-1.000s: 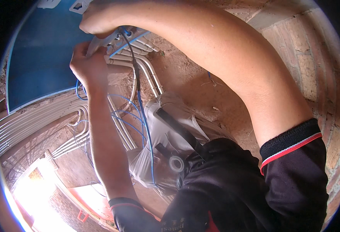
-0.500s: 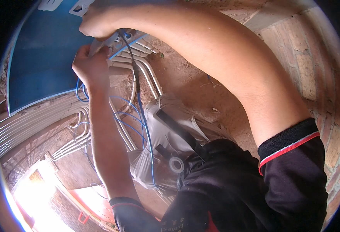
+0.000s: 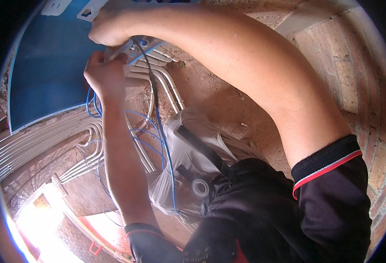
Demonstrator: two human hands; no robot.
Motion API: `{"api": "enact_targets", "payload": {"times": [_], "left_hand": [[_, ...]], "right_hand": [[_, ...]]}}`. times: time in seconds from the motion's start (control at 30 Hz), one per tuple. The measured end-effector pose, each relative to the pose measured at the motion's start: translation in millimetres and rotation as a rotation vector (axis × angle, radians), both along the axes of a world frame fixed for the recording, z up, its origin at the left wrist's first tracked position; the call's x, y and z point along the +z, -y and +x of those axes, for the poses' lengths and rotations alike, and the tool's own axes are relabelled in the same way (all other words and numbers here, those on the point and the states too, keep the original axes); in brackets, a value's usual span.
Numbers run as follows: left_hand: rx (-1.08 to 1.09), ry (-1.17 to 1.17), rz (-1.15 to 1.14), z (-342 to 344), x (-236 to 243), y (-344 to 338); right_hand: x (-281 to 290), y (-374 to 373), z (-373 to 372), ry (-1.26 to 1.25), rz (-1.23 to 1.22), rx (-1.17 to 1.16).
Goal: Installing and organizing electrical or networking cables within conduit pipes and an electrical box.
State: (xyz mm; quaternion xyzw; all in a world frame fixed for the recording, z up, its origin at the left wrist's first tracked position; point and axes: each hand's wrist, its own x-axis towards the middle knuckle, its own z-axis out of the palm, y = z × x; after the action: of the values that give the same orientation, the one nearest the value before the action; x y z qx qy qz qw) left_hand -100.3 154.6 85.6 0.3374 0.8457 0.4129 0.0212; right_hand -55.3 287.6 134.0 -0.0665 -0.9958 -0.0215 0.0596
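Both my hands are raised at the right edge of a blue box or panel (image 3: 48, 70). My left hand (image 3: 106, 74) is closed, its thumb and fingers pressed on a pale piece (image 3: 111, 53). Just above it my right hand (image 3: 109, 26) is curled closed, its fingertips mostly hidden behind the hand. What exactly the two hands grip cannot be made out. A cable (image 3: 154, 90), black above and blue below, hangs down beside my hands. Blue cables (image 3: 95, 105) loop behind my left wrist.
White conduits (image 3: 169, 83) run down the rough wall, and a wide row of conduits (image 3: 44, 131) crosses below the panel. White plates with cut-outs (image 3: 86, 12) are at the top. A tape roll (image 3: 200, 187) hangs at my waist. A brick wall (image 3: 346, 83) stands at right.
My left hand has shifted slightly to the right and turned a little, close beneath the right hand. My right hand has barely moved.
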Motion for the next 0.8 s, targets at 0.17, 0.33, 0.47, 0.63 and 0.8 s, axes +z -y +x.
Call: {"api": "enact_targets", "payload": {"times": [0.17,0.33,0.47,0.63,0.8], "left_hand": [[0.005,-0.007,0.015,-8,-14,-1],[-0.033,-0.003,0.074,-9,-20,-2],[-0.007,0.194,0.071,-3,-16,-3],[-0.053,0.098,0.075,-14,-23,-4],[-0.066,0.042,0.05,-15,-24,0]], "right_hand": [[1,1,1,0.057,0.003,0.008],[1,3,1,0.052,-0.002,0.004],[-1,0,1,0.05,-0.001,0.007],[1,-2,-2,0.051,0.002,0.004],[5,-1,0,0.08,-0.014,0.031]]}}
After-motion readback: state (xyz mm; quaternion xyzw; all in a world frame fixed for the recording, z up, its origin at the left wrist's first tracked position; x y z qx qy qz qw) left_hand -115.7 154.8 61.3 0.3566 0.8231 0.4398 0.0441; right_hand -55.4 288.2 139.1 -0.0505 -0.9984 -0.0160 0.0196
